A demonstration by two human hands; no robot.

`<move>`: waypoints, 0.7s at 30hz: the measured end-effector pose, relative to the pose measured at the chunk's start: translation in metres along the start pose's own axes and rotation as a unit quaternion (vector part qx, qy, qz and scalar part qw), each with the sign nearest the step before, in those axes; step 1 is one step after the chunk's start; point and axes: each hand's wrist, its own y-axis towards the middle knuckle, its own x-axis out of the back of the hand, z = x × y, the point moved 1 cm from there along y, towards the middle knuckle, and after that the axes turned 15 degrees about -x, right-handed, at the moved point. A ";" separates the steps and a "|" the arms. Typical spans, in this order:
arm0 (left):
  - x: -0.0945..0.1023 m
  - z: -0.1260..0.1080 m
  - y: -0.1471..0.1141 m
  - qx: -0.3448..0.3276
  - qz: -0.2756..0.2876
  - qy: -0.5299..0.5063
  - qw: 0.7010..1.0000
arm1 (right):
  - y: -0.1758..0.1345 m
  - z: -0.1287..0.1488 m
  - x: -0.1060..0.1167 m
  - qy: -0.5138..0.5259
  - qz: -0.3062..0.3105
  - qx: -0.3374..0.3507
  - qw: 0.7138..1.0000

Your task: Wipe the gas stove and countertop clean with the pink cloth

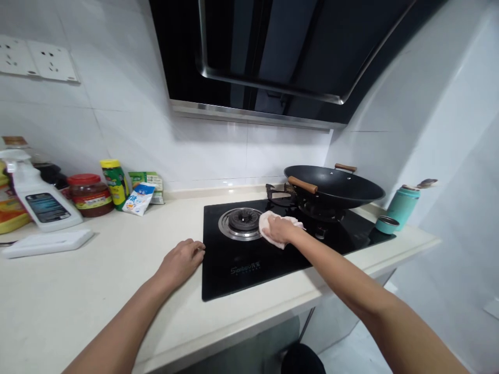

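While the left hand [180, 261] lies palm down on the pale counter [97, 280], its fingers are loosely curled and hold nothing; the fingertips reach the left edge of the black glass cooktop [249, 270]. Further in, the right hand [281, 229] presses flat on a light pink cloth [268, 228], fingers spread over it and bunching it against the glass. That cloth sits on the cooktop just to the right of the left burner [239, 222], touching its metal ring, and near the middle of the stove.

Beyond the cloth, a dark wok [335, 187] with two wooden handles stands on the right burner. To the right of the cooktop, a teal flask [402, 206] stands on the counter with its cap [386, 224] set beside it.

On the left side of the counter, a white tray [47, 243] lies flat, with a white spray bottle [37, 200] behind it. Along the wall stand a red-lidded jar [89, 195], a green bottle with a yellow cap [115, 183] and a blue and white packet [138, 199]. Above the stove hangs a black range hood [273, 57], and white wall sockets [37, 59] sit on the tiles at upper left.
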 end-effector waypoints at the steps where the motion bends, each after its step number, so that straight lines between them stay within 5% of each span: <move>1: -0.001 0.002 0.000 -0.005 0.000 0.000 1.000 | -0.015 0.005 -0.003 -0.006 -0.004 0.011 1.000; 8: -0.006 0.014 0.001 -0.023 -0.011 0.005 1.000 | -0.119 0.029 -0.012 0.062 -0.057 0.214 0.973; 11: -0.007 0.019 0.001 -0.027 -0.026 -0.006 0.999 | -0.139 0.015 -0.012 0.121 -0.058 0.233 0.963; 17: -0.010 0.031 0.002 -0.038 -0.029 -0.020 0.999 | -0.140 -0.089 -0.019 0.182 -0.124 0.185 0.958; 21: -0.016 0.039 0.003 -0.041 -0.036 -0.017 0.998 | -0.129 -0.168 -0.021 0.153 -0.168 0.092 0.970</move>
